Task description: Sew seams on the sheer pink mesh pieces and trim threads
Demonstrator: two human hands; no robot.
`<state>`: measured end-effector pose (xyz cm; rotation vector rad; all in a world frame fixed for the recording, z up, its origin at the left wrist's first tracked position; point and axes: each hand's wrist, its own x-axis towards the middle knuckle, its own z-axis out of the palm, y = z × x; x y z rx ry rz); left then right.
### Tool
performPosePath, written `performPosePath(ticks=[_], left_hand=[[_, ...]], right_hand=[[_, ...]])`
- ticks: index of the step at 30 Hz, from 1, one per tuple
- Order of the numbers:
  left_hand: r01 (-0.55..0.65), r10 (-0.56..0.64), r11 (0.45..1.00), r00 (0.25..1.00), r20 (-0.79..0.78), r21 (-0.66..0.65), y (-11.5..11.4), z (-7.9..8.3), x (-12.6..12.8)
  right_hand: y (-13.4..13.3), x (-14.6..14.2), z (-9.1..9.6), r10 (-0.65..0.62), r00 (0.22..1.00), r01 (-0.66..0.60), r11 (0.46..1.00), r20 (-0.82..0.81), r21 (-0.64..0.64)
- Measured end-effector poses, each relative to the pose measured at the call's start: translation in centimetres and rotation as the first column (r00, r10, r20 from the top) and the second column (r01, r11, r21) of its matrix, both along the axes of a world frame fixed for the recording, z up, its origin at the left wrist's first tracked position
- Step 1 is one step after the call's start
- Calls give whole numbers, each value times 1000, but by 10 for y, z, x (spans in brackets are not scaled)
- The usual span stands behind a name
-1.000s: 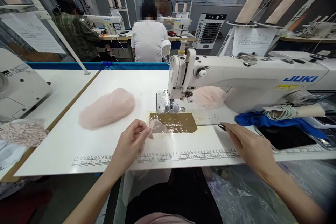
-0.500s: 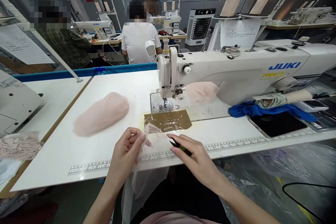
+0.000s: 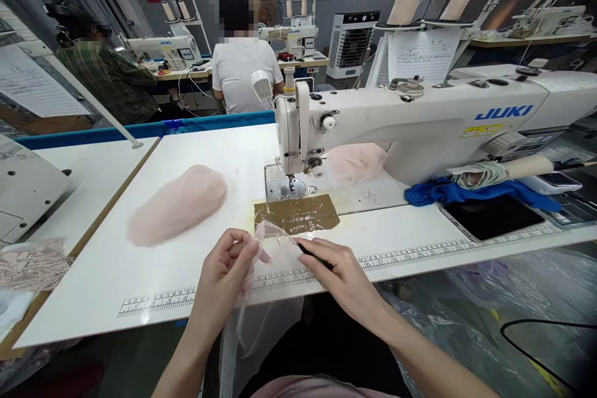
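Sheer pale pink fabric (image 3: pixel 270 230) is pinched between the thumb and fingers of my left hand (image 3: pixel 232 258), and part of it drapes below the table edge. My right hand (image 3: pixel 338 264) is closed around small black thread snips (image 3: pixel 314 255), mostly covered by the fingers. The snips' tip is at the right-hand end of the fabric; whether a thread lies between the blades is too fine to tell. Both hands are over the front of the white table (image 3: pixel 186 270), just before the sewing machine (image 3: pixel 298 118). A brown taped patch (image 3: pixel 298 214) lies beyond them.
A pink fabric pile (image 3: pixel 180 205) lies on the left, and another pink bundle (image 3: pixel 357 161) sits under the machine arm. To the right are a phone (image 3: pixel 492 217) and a blue cloth (image 3: pixel 466 194). A printed ruler (image 3: pixel 392 255) runs along the front edge. Two people sit at machines ahead.
My right hand has squeezed the snips: their blades were apart and now are together. My left hand still holds the fabric in nearly the same place. The camera view has shifted slightly.
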<state>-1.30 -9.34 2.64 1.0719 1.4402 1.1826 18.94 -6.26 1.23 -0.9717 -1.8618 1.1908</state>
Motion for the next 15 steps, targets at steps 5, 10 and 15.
performPosePath(ticks=[5, 10, 15], left_hand=[[-15, 15, 1000, 998, 58, 4, -3, 0, 1], [5, -3, 1000, 991, 133, -16, -12, 1, 3], [11, -10, 1000, 989, 149, -5, -21, 0, -1]], right_hand=[[-3, 2, -2, -34, 998, 33, 999, -45, -39], [-4, -2, -2, -160, 986, 156, 984, -47, -88], [-2, -15, 1, -79, 996, 69, 984, -52, -167]])
